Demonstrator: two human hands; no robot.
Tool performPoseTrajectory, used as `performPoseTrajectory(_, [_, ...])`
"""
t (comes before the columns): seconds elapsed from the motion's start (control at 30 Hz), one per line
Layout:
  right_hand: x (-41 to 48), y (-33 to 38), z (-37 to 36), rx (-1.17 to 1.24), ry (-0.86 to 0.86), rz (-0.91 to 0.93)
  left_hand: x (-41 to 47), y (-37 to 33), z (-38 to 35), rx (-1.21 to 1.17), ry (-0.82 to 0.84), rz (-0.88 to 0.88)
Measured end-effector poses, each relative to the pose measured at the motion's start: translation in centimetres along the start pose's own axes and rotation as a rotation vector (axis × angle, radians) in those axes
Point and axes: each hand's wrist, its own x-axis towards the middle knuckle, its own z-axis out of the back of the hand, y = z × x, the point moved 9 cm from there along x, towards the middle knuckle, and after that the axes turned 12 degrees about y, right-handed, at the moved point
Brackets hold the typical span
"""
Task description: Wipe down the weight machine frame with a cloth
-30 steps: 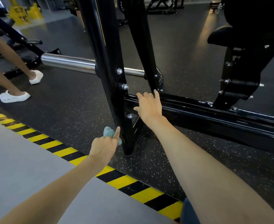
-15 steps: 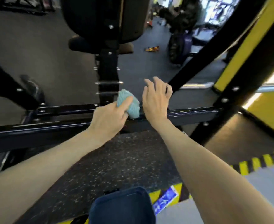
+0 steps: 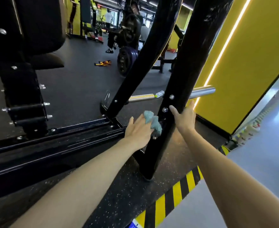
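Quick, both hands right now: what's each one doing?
Left hand: grips the cloth, pressing it against the frame upright.
Right hand: grips the same frame upright, thumb on one side, fingers round the other.

My left arm reaches in from 7 o'clock, wrist straight; left grip [image 3: 138,130] holds the cloth [image 3: 153,123]. My right arm reaches in from 5 o'clock; right grip [image 3: 184,118] clasps the frame [image 3: 193,55], thumb pointing to 10 o'clock.

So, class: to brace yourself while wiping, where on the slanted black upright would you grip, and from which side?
Probably beside its bolts, from the right, where the right hand wraps it: the upright is narrow, and the cloth occupies its left face.
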Motion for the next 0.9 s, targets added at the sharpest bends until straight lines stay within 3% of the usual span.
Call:
performPoseTrajectory(0.07, [2.8,0.5,0.3,-0.018,0.052,-0.011,3.2,-2.1,-0.9,-0.007,-0.006,-0.01])
performPoseTrajectory(0.23, [5.3,0.6,0.7,-0.119,-0.027,-0.016,7.6,-4.1,-2.4,0.02,0.104,0.202])
performPoseTrajectory(0.37, [5.5,0.4,0.8,-0.088,-0.03,0.0,9.0,-2.5,-1.5,-0.207,0.187,0.246])
performPoseTrajectory(0.53, [4.9,0.4,0.8,-0.069,-0.03,-0.007,6.9,-4.9,-1.9,0.304,0.024,0.026])
performPoseTrajectory(0.67, [3.3,-0.4,1.0,-0.123,0.001,-0.079,0.1,-8.2,-7.4,0.51,0.25,-0.274])
performPoseTrajectory(0.73, [0.2,-2.8,-0.3,-0.163,0.03,-0.174,-4.2,-6.2,-10.4,0.356,0.326,-0.222])
performPoseTrajectory(0.8, [-4.9,-6.3,-3.5,-0.202,0.088,-0.27,-7.9,-0.9,-11.7,0.049,0.363,-0.012])
performPoseTrajectory(0.9, [-14.5,-10.7,-11.1,-0.245,0.38,-0.426,-14.5,8.1,-13.9,-0.368,0.515,0.273])
